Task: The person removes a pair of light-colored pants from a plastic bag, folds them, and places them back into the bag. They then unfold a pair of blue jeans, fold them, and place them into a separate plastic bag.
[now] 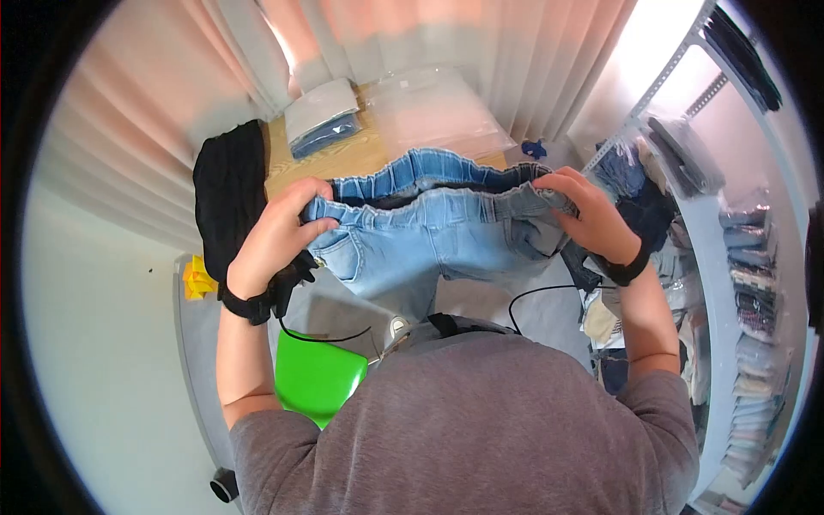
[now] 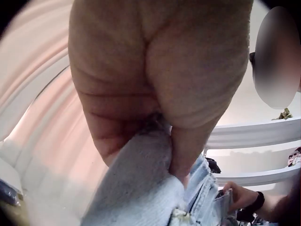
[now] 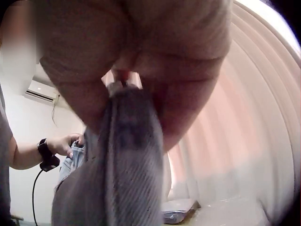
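Left hand (image 1: 287,225) pinches the jeans (image 1: 395,245) at nine o'clock on the waistband (image 1: 439,209), right hand (image 1: 592,215) at three. I have them hanging at twelve o'clock from the torso (image 1: 498,421). I'd expect soft, light, non-slip denim; gathered edges should hold best.

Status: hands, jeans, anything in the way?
Left hand and right hand grip jeans at opposite sides of waist. Jeans held up, waistband gaping. No obstruction seen between hands; bagged garment lies beyond.
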A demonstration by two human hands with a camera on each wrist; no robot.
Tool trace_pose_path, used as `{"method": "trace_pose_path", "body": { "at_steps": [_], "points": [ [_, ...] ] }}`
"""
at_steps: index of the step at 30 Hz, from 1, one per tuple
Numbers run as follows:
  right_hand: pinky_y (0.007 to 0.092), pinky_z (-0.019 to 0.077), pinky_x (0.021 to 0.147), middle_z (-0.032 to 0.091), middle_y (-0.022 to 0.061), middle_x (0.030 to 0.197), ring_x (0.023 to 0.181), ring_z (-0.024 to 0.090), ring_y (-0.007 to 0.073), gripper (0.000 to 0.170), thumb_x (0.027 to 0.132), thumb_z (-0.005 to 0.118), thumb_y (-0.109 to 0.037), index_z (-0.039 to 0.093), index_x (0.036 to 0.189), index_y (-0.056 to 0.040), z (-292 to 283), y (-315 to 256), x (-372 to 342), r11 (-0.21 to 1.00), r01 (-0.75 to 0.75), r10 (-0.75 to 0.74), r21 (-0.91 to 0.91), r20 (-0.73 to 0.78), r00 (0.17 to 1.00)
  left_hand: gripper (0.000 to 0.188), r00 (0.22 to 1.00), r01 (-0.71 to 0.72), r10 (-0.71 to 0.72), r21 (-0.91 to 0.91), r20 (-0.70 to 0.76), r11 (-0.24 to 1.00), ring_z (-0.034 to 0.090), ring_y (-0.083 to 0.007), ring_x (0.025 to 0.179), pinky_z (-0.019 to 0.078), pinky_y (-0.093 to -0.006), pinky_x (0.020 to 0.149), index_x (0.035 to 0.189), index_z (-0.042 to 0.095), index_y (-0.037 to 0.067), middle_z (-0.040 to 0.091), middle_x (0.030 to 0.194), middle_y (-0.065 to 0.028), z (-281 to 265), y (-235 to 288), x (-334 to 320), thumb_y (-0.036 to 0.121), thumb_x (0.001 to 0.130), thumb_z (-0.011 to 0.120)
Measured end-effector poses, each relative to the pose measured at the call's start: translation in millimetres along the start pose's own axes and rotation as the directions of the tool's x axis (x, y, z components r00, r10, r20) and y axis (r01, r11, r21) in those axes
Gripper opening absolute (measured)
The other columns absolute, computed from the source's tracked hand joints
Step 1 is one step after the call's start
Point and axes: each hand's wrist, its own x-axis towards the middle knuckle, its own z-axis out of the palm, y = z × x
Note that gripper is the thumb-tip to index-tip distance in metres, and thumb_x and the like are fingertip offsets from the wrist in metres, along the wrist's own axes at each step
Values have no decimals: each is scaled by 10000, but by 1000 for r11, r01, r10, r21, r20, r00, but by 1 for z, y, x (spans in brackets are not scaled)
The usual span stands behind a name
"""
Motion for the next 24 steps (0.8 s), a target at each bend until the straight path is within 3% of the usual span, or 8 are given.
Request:
{"method": "trace_pose_path", "body": {
  "at_steps": [4, 8, 10, 12, 13, 15, 19, 24],
  "points": [
    [314, 425, 716, 536, 119, 880, 794, 540, 281, 337, 676, 699, -18, 520, 961, -14, -11, 1, -8, 970, -188, 211, -157, 142, 967, 340, 998, -44, 41, 72, 42, 996, 522, -231, 745, 422, -312, 667, 867, 522, 2, 515, 788, -96, -1, -17, 4, 47, 628, 760],
    [365, 436, 719, 569, 160, 842, 830, 547, 336, 339, 685, 730, -131, 525, 926, -11, -8, 19, -20, 960, -110, 151, -258, 148, 977, 311, 992, -75, 65, 86, 112, 993, 520, -237, 718, 430, -306, 666, 800, 513, -4, 526, 776, -79, 2, -16, 5, 64, 632, 766],
    [353, 425, 687, 537, 142, 769, 754, 552, 267, 283, 702, 725, -127, 514, 846, -2, -5, 21, -20, 997, -77, 77, 5, 9, 997, 291, 989, -122, 122, 0, 85, 992, 523, -226, 715, 433, -309, 668, 777, 510, -1, 548, 784, -65, 1, -20, 3, 72, 654, 763],
    [338, 421, 685, 538, 112, 780, 758, 546, 220, 274, 715, 712, -103, 520, 890, -14, -9, 17, -25, 983, -177, 177, 40, 4, 984, 238, 965, 248, -215, -251, 152, 936, 524, -129, 756, 434, -276, 693, 847, 521, 33, 557, 849, -1, -5, -31, -7, 55, 724, 724],
    [323, 416, 683, 540, 83, 791, 761, 540, 172, 273, 728, 698, -79, 525, 933, -26, -11, 15, -27, 956, -280, 281, 83, 3, 960, 238, 966, 246, -216, -248, 145, 937, 524, -129, 756, 434, -276, 693, 847, 521, 33, 557, 849, -1, -4, -32, -10, 55, 724, 724],
    [295, 416, 713, 546, 48, 838, 800, 534, 140, 305, 750, 666, -48, 519, 1017, -41, -9, 18, -26, 925, -297, 322, 237, -75, 944, 351, 978, 144, -206, -785, 21, 603, 514, -75, 823, 433, -249, 748, 1120, 514, 50, 552, 972, 11, 3, -25, -11, 52, 802, 663],
    [229, 412, 805, 558, 1, 1012, 884, 533, 94, 455, 810, 574, 3, 437, 1240, -56, -6, -8, -5, 965, -83, 175, 247, -379, 909, 678, 946, 140, -325, -887, -12, 440, 544, -90, 901, 429, -241, 843, 1394, 294, 41, 569, 1075, -27, 5, 6, -1, 109, 825, 657],
    [234, 428, 820, 581, 28, 1011, 886, 541, 90, 348, 826, 557, -17, 496, 1167, 11, -17, 3, -4, 711, -110, 265, 695, -120, 957, 602, 990, 136, -83, -905, 111, 403, 584, -119, 900, 466, -276, 841, 1278, 427, -20, 609, 1027, -39, -8, -8, -2, 119, 770, 717]
  ]
}}
